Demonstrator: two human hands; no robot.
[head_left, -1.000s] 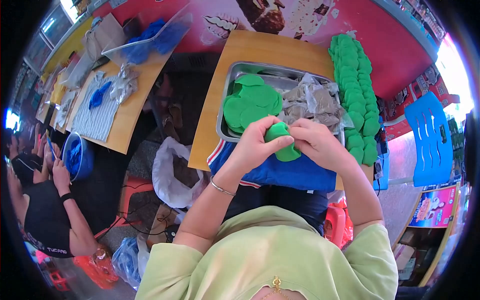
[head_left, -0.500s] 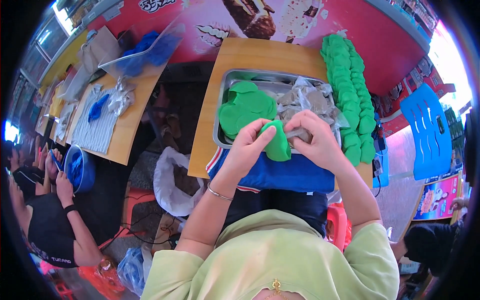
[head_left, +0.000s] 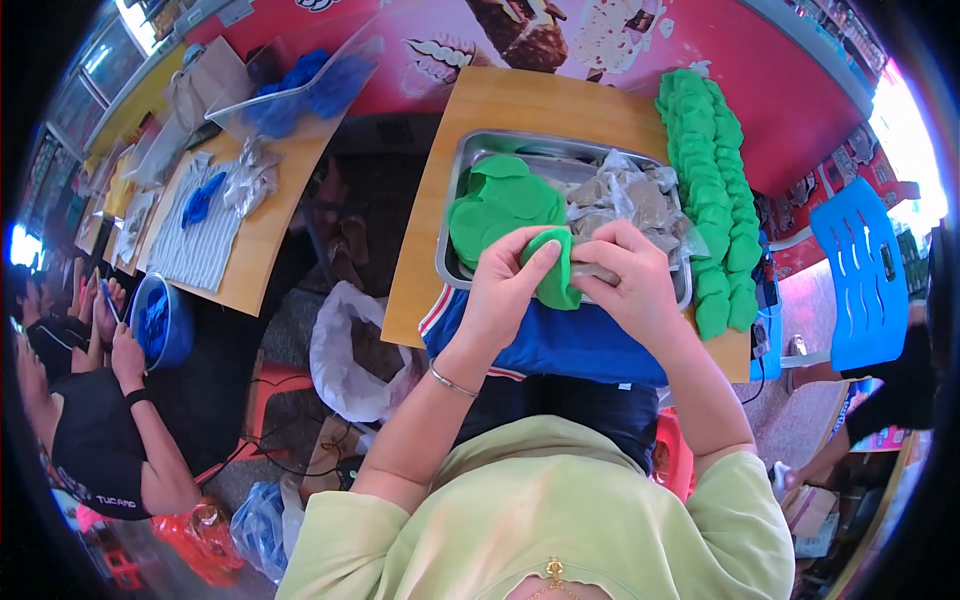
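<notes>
My left hand (head_left: pixel 497 290) pinches a soft, thin green round piece (head_left: pixel 562 285), which is curled between thumb and fingers. Close beside it, my right hand (head_left: pixel 635 278) has its thumb and fingers closed on a small grey-brown piece (head_left: pixel 592 272) that meets the green one's edge. Both hands are over the front rim of a metal tray (head_left: pixel 445 225). Loose green rounds (head_left: pixel 510 205) overlap in the tray's left side. Grey-brown pieces in clear plastic (head_left: pixel 645 200) fill its right side. Long rows of overlapping green rounds (head_left: pixel 700 170) run along the table's right edge.
The tray stands on a wooden table (head_left: pixel 415 270) with blue cloth (head_left: pixel 600 345) at its front edge. A white-lined bin (head_left: pixel 340 350) is to the left. Farther left, a person (head_left: pixel 110 440) works by a blue bucket (head_left: pixel 165 325). A blue chair (head_left: pixel 860 270) stands right.
My right hand's fingers have shifted on the grey-brown piece, and the green piece is now more curled. The whole view has shifted slightly. At the right, a person has moved.
</notes>
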